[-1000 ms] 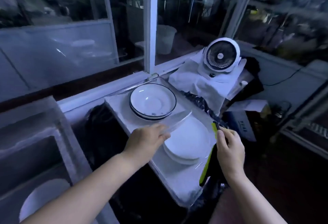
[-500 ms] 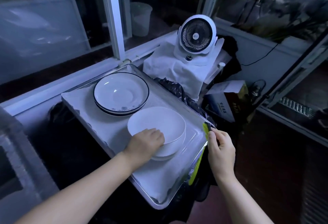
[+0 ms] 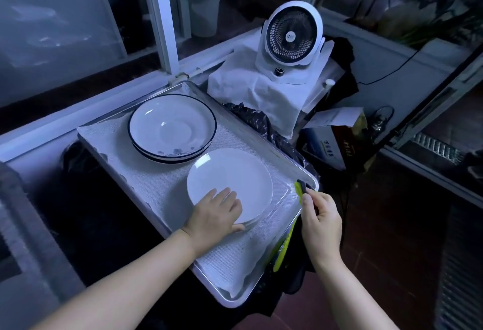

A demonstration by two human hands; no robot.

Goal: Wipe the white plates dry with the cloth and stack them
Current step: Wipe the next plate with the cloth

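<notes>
A stack of plain white plates [image 3: 232, 178] lies on a metal tray [image 3: 261, 293] lined with a white mat. My left hand [image 3: 217, 214] rests flat on the near left part of the top plate, with the thumb at the stack's near rim. My right hand [image 3: 320, 221] pinches a black and lime-green cloth [image 3: 300, 190] at the tray's right edge; the cloth hangs down beside the tray. A second stack of white plates with dark rims [image 3: 172, 127] sits farther back on the tray.
A white desk fan [image 3: 291, 34] stands on a white-draped box behind the tray. A black plastic bag [image 3: 256, 120] and cardboard boxes [image 3: 329, 139] lie to the right. A window sill and frame [image 3: 162, 29] run along the back.
My left hand lowered a tilted white plate onto the white stack and now lies flat on it. My right hand kept holding the cloth at the tray's edge.
</notes>
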